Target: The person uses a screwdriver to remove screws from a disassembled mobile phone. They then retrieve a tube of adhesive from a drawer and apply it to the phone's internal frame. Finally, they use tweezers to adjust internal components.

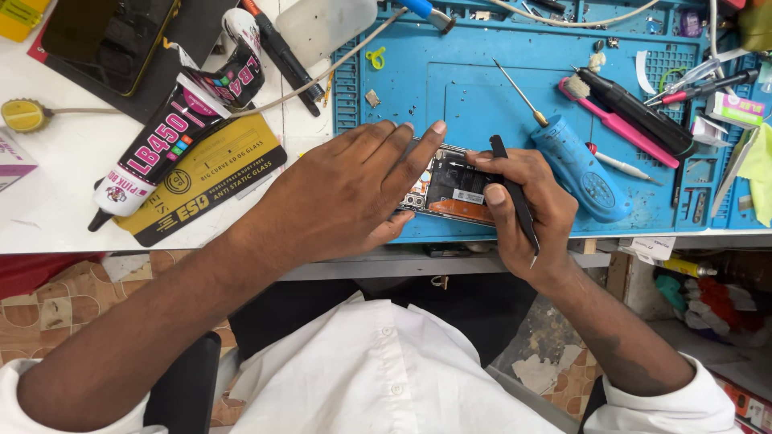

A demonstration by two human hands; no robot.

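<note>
We held the opened phone (450,189) between our hands on the blue mat (474,80), its long axis running from one hand to the other. Our left hand (346,197) lay flat and open on its end; our right hand (523,213), equally near, gripped black tweezers (515,201) over its circuitry.

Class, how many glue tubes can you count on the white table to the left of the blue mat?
2. One tube lies diagonally beside the yellow package; another tube lies just above it. Others may be hidden.
</note>
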